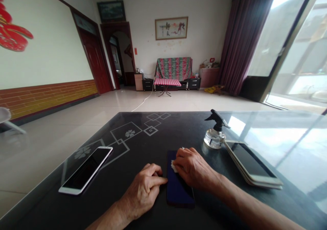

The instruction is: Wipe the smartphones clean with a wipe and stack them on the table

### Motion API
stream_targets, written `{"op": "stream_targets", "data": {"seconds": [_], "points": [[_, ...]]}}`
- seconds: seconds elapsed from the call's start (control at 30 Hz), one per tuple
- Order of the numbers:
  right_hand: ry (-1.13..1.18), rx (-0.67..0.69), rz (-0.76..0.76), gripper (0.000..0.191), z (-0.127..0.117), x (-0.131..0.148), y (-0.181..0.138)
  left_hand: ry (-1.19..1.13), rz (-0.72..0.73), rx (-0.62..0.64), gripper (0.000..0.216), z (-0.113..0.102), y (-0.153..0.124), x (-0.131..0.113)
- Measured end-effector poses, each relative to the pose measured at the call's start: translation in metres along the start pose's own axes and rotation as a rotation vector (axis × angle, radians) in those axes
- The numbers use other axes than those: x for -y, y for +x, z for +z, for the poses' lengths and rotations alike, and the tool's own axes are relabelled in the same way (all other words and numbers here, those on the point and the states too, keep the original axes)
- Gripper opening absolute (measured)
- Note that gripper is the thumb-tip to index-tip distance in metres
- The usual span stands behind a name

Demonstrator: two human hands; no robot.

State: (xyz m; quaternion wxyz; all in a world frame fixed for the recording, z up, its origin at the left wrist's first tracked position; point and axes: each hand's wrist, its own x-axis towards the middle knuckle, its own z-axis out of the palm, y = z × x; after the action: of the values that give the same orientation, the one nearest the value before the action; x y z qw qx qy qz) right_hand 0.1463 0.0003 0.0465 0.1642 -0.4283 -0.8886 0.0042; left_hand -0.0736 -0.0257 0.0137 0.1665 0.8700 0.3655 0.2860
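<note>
My right hand (190,168) pinches a white wipe (174,166) on the dark phone (177,184) beneath it; my left hand (145,191), fingers curled, braces its near-left edge. Best: light, even pressure, phone flat on table (143,141).

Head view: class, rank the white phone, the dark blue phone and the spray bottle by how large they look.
1. White phone, longest outline.
2. Dark blue phone, though the right hand hides part, so its rank against the white one is unsure.
3. Spray bottle, smallest, and farther off.
</note>
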Motion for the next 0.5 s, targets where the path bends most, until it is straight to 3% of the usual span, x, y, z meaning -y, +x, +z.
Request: {"op": "stream_targets", "data": {"seconds": [0.5], "points": [[0.098,0.304,-0.052,0.016,-0.032,0.026,-0.006,-0.02,0.018,-0.008,0.049,-0.001,0.0,0.001]]}}
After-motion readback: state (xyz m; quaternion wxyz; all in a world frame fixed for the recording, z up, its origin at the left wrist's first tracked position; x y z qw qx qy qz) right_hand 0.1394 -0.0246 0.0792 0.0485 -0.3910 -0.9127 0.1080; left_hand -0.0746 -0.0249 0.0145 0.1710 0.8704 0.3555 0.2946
